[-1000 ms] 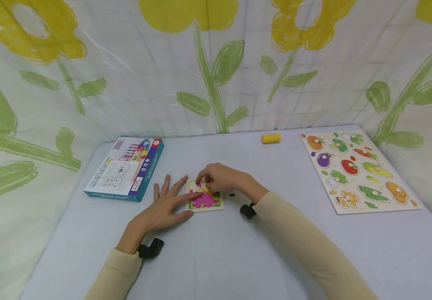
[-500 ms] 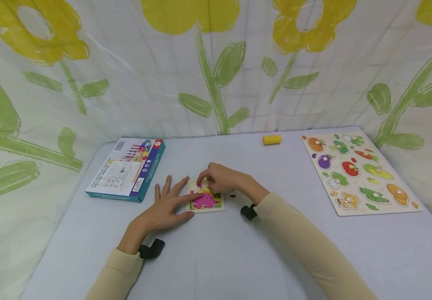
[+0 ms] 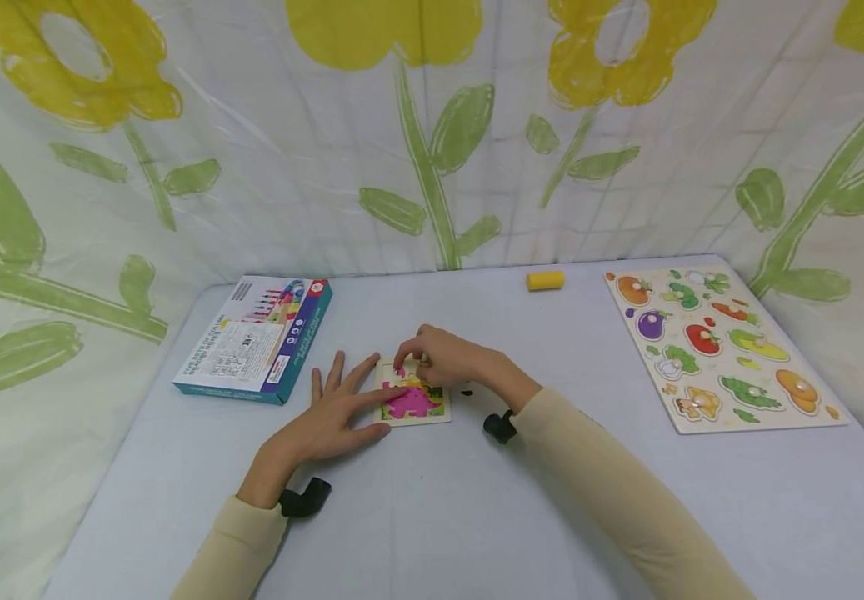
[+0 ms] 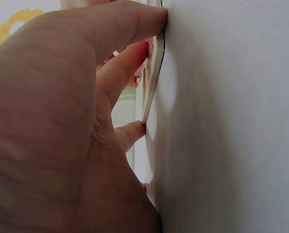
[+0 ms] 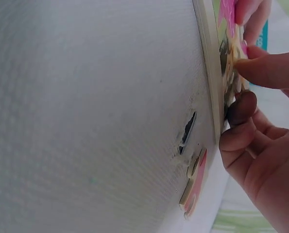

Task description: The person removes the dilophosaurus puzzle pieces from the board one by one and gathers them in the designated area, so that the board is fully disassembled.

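Note:
A small wooden jigsaw puzzle [image 3: 412, 406] with a pink dinosaur lies in its pale frame at the middle of the table. My left hand [image 3: 327, 421] is spread at its left side, index fingertip resting on the pink body, thumb by the near left corner. From the right, my right hand [image 3: 442, 354] reaches over the far part with curled fingers. Its thumb and index finger pinch a small pink puzzle piece [image 3: 399, 372] over the upper left of the puzzle. In the right wrist view, a loose puzzle piece [image 5: 195, 184] lies on the table beside the frame.
A flat toy box [image 3: 244, 342] lies at the back left. At the back stands a yellow cylinder [image 3: 545, 281] on its side. A vegetable peg puzzle board [image 3: 724, 350] covers the right side. Right of the puzzle is a small dark mark [image 5: 187, 132] on the white tablecloth [image 3: 417, 517].
The whole head view has shifted slightly down and right. Both hands keep their places on the puzzle, with hardly any finger movement.

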`<state>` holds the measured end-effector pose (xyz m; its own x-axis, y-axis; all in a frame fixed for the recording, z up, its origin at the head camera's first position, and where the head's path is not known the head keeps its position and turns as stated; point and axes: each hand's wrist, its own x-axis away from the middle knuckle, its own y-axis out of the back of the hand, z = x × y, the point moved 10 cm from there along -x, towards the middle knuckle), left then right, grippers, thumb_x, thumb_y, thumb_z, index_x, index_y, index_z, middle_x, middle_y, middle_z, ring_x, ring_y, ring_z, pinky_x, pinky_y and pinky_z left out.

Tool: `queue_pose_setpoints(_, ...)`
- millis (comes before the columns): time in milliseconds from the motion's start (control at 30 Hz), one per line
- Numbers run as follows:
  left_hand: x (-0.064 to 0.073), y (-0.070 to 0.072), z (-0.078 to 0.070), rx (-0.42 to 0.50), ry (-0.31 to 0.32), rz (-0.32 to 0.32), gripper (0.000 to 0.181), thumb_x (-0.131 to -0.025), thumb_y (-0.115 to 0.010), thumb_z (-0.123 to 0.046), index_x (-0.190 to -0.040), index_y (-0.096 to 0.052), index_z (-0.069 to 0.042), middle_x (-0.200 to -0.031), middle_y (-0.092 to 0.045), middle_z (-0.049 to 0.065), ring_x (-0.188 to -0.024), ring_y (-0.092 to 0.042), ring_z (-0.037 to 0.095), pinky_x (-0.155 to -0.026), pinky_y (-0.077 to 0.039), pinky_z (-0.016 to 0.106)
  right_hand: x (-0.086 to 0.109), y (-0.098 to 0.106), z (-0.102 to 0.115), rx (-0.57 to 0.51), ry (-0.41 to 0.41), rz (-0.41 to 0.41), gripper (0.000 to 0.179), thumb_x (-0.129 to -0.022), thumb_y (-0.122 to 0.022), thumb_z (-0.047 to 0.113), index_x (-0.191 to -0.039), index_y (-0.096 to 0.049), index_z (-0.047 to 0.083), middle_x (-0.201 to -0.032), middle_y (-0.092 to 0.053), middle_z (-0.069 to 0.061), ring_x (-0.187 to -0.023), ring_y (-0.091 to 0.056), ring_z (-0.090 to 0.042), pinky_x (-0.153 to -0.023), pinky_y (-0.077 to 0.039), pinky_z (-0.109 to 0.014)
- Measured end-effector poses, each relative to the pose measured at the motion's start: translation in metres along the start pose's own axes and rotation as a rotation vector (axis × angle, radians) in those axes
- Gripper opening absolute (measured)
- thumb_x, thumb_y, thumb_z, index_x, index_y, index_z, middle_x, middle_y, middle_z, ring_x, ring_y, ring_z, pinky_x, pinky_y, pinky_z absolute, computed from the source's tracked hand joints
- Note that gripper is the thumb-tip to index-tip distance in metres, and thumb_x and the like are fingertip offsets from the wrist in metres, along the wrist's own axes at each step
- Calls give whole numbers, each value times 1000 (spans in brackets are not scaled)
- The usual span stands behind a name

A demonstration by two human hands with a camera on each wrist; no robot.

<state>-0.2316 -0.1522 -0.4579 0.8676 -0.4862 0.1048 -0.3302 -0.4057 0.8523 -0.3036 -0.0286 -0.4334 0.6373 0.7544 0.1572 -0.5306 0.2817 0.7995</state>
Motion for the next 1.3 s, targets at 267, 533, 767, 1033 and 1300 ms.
queue_pose_setpoints(267,0,0,0,-2,-1,1,58,-97,-66,-51,-153,-57,-38,-181,-13,9,-162,12,58,-118,16,85,0,1,-2,-71,7,-20,37,-104,-55,3,-136,-68,16,-129,-70,-10,-109,-66,-21,-96,-57,-36)
queue_pose_setpoints(533,0,0,0,-4,1,0,59,-97,-66,-52,-153,-57,-38,-181,-13,9,-162,12,57,-118,16,85,2,7,-5,-73,-29,-65,23,-107,-58,11,-126,-71,12,-113,-74,-7,-95,-65,-18,-89,-57,-34)
queue_pose_setpoints(767,0,0,1,-5,7,4,59,-97,-66,-52,-153,-56,-40,-181,-12,9,-162,13,57,-118,16,85,2,10,-7,-85,-44,-76,21,-107,-57,10,-121,-73,13,-109,-75,-6,-94,-65,-18,-90,-58,-35)
queue_pose_setpoints(1033,0,0,0,-7,14,17,59,-97,-67,-52,-154,-55,-41,-181,-12,7,-162,14,56,-119,17,84,1,10,-11,-106,-55,-85,20,-106,-59,12,-119,-74,15,-109,-75,-6,-92,-65,-17,-87,-57,-32)
queue_pose_setpoints(1300,0,0,0,-14,5,9,59,-97,-66,-52,-154,-55,-42,-181,-12,9,-162,13,57,-118,16,85,1,10,-12,-129,-62,-84,21,-106,-58,11,-118,-75,15,-107,-75,-6,-90,-64,-17,-82,-56,-30)
